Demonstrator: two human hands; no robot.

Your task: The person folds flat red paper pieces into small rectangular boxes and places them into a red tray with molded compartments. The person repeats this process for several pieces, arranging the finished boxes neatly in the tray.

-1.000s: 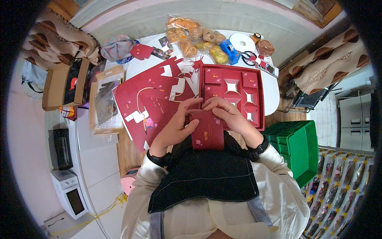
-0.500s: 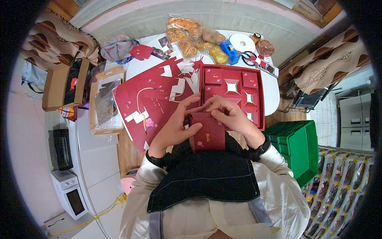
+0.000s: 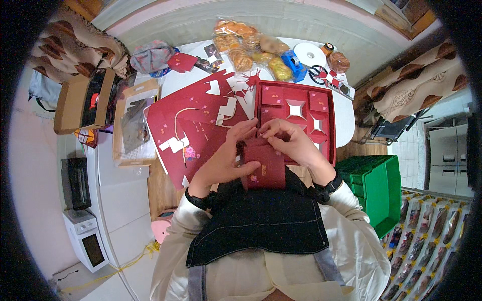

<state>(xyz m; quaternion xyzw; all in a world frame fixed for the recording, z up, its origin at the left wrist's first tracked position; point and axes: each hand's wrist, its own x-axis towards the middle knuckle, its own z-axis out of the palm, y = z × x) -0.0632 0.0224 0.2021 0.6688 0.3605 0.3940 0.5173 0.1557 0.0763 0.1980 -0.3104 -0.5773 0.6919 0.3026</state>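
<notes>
A small dark red folding carton (image 3: 268, 164), printed with gold and pink, is held upright before my apron at the table's near edge. My left hand (image 3: 226, 161) grips its left side, thumb across the front face and fingers behind. With thumb and fingertips pinched together, my right hand (image 3: 288, 141) holds a flap at the carton's top edge. Just beyond lies a large red tray box (image 3: 334, 128), whose compartments hold small red boxes (image 3: 272, 95) and several white-bottomed inserts. Flat red printed sheets (image 3: 201, 133) with white cut-outs and a cord handle (image 3: 176, 123) spread out to the left.
Bagged breads (image 3: 236, 42), a blue tape dispenser (image 3: 293, 65), a white roll (image 3: 309, 54) and black scissors (image 3: 318, 75) lie along the table's back. A green crate (image 3: 369, 188) stands at the right. Open cardboard boxes (image 3: 135, 125) sit at the left.
The pinching fingers of my right hand have shifted slightly at the carton's top edge. My left hand keeps its grip, and the view has moved a little.
</notes>
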